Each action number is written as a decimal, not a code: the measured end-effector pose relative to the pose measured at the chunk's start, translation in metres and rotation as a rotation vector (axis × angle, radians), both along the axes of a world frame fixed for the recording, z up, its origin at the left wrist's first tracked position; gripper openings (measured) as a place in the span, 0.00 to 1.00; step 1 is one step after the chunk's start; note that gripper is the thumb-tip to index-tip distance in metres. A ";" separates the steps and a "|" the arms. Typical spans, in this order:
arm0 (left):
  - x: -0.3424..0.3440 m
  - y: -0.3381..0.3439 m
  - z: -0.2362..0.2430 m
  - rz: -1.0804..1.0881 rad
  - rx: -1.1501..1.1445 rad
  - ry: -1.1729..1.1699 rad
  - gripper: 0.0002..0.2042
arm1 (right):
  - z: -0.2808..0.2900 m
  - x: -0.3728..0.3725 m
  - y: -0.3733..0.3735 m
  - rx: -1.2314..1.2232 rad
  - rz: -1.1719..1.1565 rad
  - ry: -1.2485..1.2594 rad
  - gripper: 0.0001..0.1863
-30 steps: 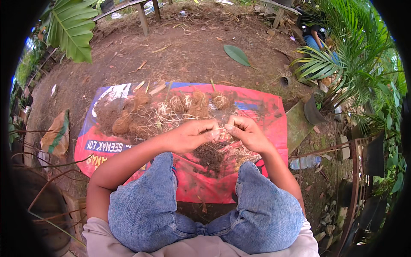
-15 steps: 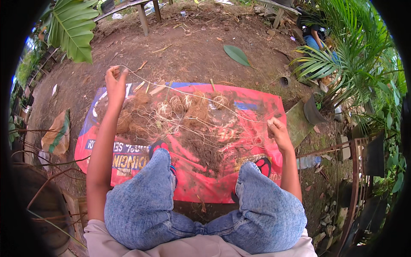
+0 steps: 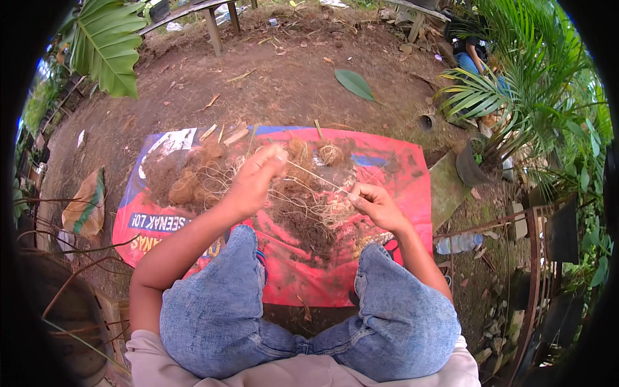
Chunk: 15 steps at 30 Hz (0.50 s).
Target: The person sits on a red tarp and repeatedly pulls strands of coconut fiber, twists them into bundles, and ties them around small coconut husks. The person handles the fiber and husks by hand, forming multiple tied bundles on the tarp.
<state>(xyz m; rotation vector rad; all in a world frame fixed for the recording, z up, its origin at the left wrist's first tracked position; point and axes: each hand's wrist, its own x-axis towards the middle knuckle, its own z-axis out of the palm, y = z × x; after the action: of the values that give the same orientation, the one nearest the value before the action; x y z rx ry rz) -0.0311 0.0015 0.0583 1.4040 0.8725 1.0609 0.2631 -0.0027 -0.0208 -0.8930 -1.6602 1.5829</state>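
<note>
A pale, thin strand (image 3: 317, 176) runs slanting between my hands. My left hand (image 3: 261, 177) is closed on its upper end, raised over the heap at centre-left, and slightly blurred. Lower and to the right, my right hand (image 3: 371, 205) pinches the other part between thumb and finger. Beneath them a red and blue plastic sheet (image 3: 403, 164) bears loose dark soil (image 3: 309, 242), tangled pale roots (image 3: 327, 209), brown fibrous clumps (image 3: 182, 188), a root ball with a short stalk (image 3: 330, 153) and short pale sticks (image 3: 238, 133). My denim-covered knees frame the near edge.
A wooden bench (image 3: 213, 32) stands beyond the dirt. Another person (image 3: 471, 58) is behind palm fronds (image 3: 516, 84) at upper right. A curved pot (image 3: 469, 164), a plastic bottle (image 3: 459, 244) and a rusty frame (image 3: 535, 271) are right; a brown bag (image 3: 84, 203) lies left.
My hands spread far apart with the strand half a second ago; now they are closer, my left hand having come down and inward and my right hand inward.
</note>
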 end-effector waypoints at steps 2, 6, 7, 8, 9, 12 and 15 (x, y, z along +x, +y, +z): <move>-0.027 0.020 0.013 0.190 0.004 -0.229 0.14 | -0.020 0.024 0.002 -0.057 -0.089 0.016 0.14; -0.079 0.042 0.030 0.472 0.078 -0.566 0.14 | -0.047 0.068 0.002 -0.180 -0.225 0.089 0.13; -0.092 0.046 0.032 0.509 0.112 -0.596 0.15 | -0.051 0.075 0.000 -0.166 -0.255 0.103 0.13; -0.105 0.050 0.032 0.519 0.174 -0.620 0.15 | -0.055 0.082 -0.001 -0.174 -0.295 0.115 0.13; -0.117 0.055 0.029 0.585 0.170 -0.642 0.15 | -0.057 0.087 -0.001 -0.195 -0.320 0.139 0.13; -0.144 0.070 0.013 0.692 0.220 -0.684 0.15 | -0.057 0.100 0.002 -0.098 -0.342 0.103 0.13; -0.165 0.079 0.004 0.795 0.245 -0.583 0.11 | -0.050 0.102 0.005 -0.106 -0.425 0.143 0.14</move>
<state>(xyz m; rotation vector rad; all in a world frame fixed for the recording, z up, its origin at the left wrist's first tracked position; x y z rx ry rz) -0.1958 0.0803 0.0619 0.8254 0.8852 2.1087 0.3653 0.0025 -0.0709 -1.0773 -1.1991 1.4094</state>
